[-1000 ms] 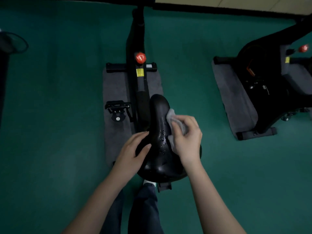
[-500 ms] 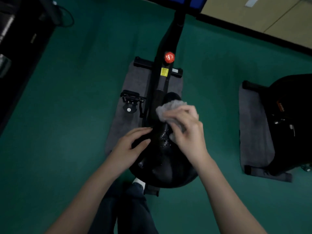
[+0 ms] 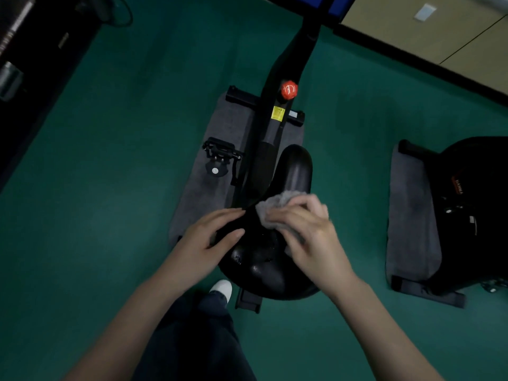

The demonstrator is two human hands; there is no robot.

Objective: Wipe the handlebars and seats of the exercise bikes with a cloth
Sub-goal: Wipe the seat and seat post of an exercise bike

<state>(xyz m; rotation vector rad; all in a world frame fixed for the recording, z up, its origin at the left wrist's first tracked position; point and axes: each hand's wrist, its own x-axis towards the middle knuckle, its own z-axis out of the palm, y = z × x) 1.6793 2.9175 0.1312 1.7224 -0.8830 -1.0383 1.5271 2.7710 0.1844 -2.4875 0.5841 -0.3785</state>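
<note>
1. Head view looks straight down on a black exercise bike [image 3: 277,105] standing on a grey mat [image 3: 220,127] over green floor [image 3: 110,188].
2. The bike's black seat [image 3: 294,171] sits in the middle of the picture, its narrow nose pointing away from the person and its broad rear end nearest them; wet glints show on the rear part.
3. The right hand [image 3: 310,232] has its fingers curled round a grey cloth [image 3: 275,206] and presses it onto the middle of the seat, just behind the nose.
4. The left hand [image 3: 209,240] rests on the seat's left edge, fingers fairly straight and holding nothing, fingertips just beside the cloth.
5. The two hands are close together but do not touch.
6. A red knob [image 3: 289,90] and a yellow label [image 3: 277,114] sit on the frame beyond the seat; a pedal [image 3: 220,155] hangs to the frame's left.
7. A second bike [image 3: 478,210] on its own mat [image 3: 409,215] stands well apart at the right.
8. A white shoe [image 3: 221,289] shows below the seat.
</note>
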